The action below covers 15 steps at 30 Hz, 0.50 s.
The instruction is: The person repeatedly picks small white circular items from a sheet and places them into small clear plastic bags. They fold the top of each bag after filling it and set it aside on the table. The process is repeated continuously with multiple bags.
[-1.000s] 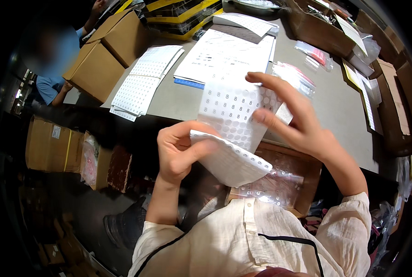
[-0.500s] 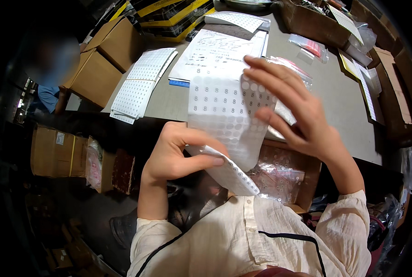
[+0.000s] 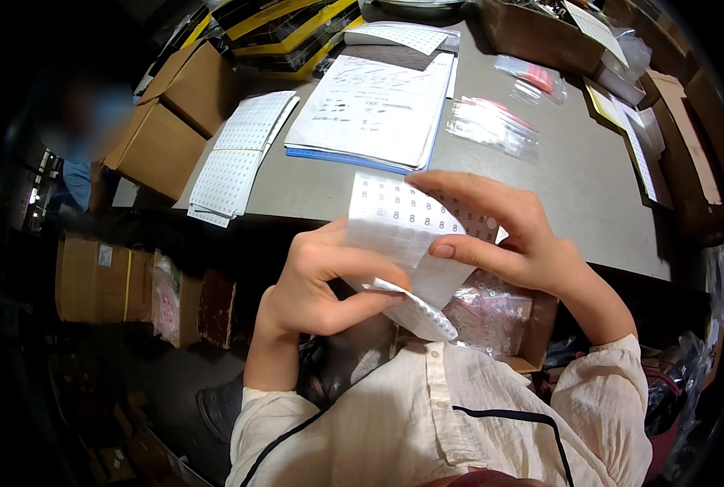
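Note:
A white sheet of round stickers (image 3: 406,213), printed with rows of small dark marks, is held up over the front edge of the table. My left hand (image 3: 321,280) pinches its folded lower part between thumb and fingers. That folded flap (image 3: 423,316) hangs toward my shirt. My right hand (image 3: 512,235) curls round the sheet's upper right side, thumb on the near face and fingers along the top edge. The fingertips' far side is partly hidden. Below the sheet, a cardboard box (image 3: 538,329) contains clear bags (image 3: 488,316) of small round pieces.
Written papers on a blue clipboard (image 3: 341,154) lie ahead, with a stack of sticker sheets (image 3: 244,154) to their left. Clear zip bags (image 3: 493,130) lie right of the papers. Cardboard boxes (image 3: 163,146) stand at the left; a person (image 3: 77,183) is beyond them.
The sheet's upper part has come down and nearer to me, bending over. My right hand has lowered with it and closed on its side. The papers and zip bags behind are now uncovered.

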### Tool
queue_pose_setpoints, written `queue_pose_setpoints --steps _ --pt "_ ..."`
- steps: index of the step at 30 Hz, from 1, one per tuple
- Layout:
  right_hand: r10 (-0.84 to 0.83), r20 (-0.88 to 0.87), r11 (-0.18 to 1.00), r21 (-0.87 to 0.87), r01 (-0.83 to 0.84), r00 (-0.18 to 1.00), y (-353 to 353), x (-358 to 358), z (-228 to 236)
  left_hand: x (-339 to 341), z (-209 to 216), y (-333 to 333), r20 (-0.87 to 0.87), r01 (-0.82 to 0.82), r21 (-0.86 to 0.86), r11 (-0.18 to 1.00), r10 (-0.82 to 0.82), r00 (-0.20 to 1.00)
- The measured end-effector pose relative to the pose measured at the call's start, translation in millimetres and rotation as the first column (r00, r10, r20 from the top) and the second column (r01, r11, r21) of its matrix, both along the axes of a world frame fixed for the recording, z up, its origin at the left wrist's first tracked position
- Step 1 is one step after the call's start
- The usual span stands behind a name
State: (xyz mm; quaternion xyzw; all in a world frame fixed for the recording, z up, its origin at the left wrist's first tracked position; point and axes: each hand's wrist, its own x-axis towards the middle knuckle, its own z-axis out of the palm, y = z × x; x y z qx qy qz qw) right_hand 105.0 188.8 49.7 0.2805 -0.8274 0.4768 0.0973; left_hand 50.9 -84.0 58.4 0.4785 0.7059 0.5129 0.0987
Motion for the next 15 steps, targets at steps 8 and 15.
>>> queue_pose_setpoints --steps 8,15 --pt "0.035 -0.100 0.998 -0.045 -0.040 0.994 0.4 -1.8 -6.8 -0.3 -5.1 0.1 0.221 0.062 0.084 0.995 -0.079 0.972" --pt "0.107 -0.166 0.993 -0.039 -0.115 0.980 -0.6 -5.7 -7.2 -1.1 -6.4 3.8 0.406 0.267 0.370 0.890 -0.413 0.815"
